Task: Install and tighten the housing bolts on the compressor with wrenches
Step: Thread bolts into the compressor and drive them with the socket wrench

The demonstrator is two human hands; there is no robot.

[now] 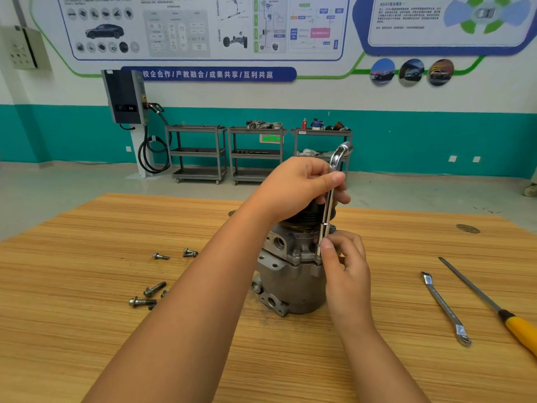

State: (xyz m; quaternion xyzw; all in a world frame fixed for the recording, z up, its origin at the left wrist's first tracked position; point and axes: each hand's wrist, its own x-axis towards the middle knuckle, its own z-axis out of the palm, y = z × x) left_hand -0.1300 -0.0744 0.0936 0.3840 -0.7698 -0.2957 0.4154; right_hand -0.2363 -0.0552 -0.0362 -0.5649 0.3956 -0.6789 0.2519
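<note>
A grey metal compressor stands upright in the middle of the wooden table, its black pulley end on top. An L-shaped socket wrench stands vertically at the compressor's right flange, its bent end up. My left hand grips the wrench's upper shaft. My right hand pinches the wrench's lower end against the housing. One installed bolt head shows on the flange. Several loose bolts lie on the table to the left.
A flat ring spanner and a yellow-handled screwdriver lie at the right of the table. Three metal shelf carts stand by the far wall, next to a wall charger with a cable.
</note>
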